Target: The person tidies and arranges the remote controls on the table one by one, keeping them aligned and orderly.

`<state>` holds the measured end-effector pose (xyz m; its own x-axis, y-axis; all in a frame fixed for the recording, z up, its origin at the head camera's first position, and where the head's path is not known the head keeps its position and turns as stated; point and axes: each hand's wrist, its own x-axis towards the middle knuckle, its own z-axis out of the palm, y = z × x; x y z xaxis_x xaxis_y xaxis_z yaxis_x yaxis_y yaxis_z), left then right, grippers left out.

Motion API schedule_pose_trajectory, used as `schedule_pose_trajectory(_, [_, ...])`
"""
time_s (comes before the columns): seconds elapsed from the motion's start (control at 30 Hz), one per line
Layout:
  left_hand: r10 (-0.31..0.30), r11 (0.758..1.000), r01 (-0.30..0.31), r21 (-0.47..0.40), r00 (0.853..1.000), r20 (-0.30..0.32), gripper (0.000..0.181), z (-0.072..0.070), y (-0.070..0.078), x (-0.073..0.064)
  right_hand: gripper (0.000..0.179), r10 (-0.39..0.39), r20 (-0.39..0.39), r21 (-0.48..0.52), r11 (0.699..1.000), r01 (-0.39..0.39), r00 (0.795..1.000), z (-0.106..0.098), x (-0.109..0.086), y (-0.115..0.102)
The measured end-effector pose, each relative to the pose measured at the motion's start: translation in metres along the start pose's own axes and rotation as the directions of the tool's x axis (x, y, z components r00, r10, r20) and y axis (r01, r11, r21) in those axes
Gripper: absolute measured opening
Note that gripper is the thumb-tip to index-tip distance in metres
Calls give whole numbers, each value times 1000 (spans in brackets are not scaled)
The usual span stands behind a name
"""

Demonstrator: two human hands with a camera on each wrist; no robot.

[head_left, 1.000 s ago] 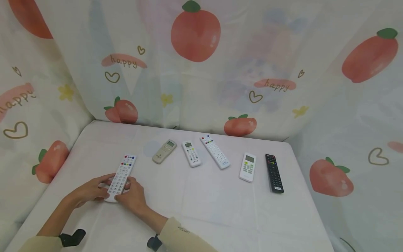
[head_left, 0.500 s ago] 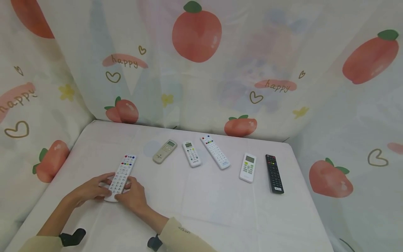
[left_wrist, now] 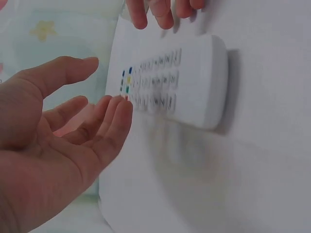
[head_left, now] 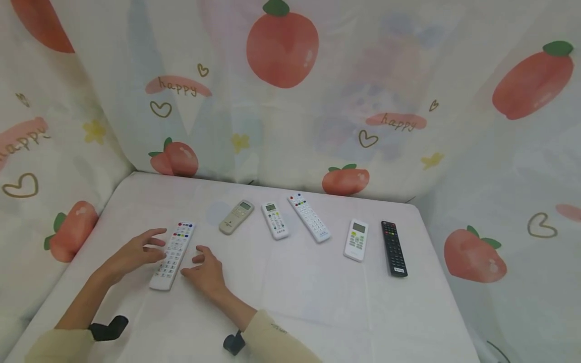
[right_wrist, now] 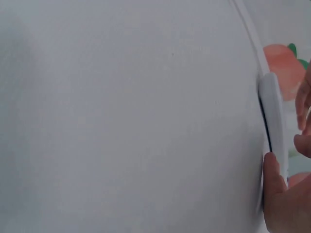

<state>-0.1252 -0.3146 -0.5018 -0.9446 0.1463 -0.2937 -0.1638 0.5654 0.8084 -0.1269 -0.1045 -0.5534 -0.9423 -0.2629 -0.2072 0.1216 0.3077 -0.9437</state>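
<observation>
A long white remote control with rows of buttons and coloured keys at its far end lies on the white tablecloth, at the left of the head view. On its left side is my left hand, fingers spread and loosely bent, the thumb overlapping the remote's edge in the head view. The left wrist view shows that hand with nothing in its grasp, beside the remote. My right hand hovers to the right of the remote, apart from it, its fingers loosely curved and holding nothing.
Farther back lie a beige remote, a small white remote with a screen and a long white one. To the right are another white remote with a screen and a black remote. Fruit-printed curtains enclose the table.
Both hands have let go of the white remote. The left hand has moved up and forward, and the right hand has drawn away to the right. The remote stays where it was.
</observation>
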Motion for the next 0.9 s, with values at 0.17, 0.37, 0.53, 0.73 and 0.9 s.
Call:
schedule_pose_trajectory(0.17, [56, 998, -56, -31, 998, 4, 70, 8, 14, 11, 53, -3, -61, 29, 1000, 5, 998, -17, 8, 2])
schedule_pose_trajectory(0.37, [102, 994, -101, -37, 995, 13, 65, 18, 29, 25, 52, -27, -112, 57, 998, 34, 993, -36, 17, -1])
schedule_pose_trajectory(0.53, [133, 990, -132, -41, 991, 19, 61, 31, 40, 36, 52, -72, -137, 38, 996, 78, 988, -52, 27, 1])
schedule_pose_trajectory(0.73, [158, 985, -157, -74, 987, 12, 60, 44, 47, 48, 52, -66, -166, 13, 998, 69, 984, -70, 38, 4])
schedule_pose_trajectory(0.9, [138, 987, -138, -77, 990, 1, 58, 51, 53, 62, 54, -39, -186, -13, 999, 37, 982, -81, 46, 4])
